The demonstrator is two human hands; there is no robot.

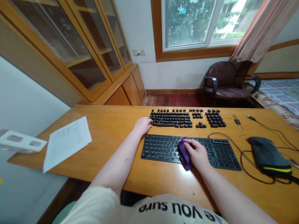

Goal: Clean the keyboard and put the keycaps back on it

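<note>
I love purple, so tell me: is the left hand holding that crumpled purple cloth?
No, the right hand holds the crumpled purple cloth over the long black keyboard.

- Papers on the desk, one corner reaching its near edge at the left
- White slotted object at the desk's left end
- Grey pouch with a yellow stripe, toward the right end
- Glass-doored cabinet beyond the far left corner
- Armchair beyond the far edge, rightward
- Bed past the far right corner
- Window and curtain beyond the far edge
</note>
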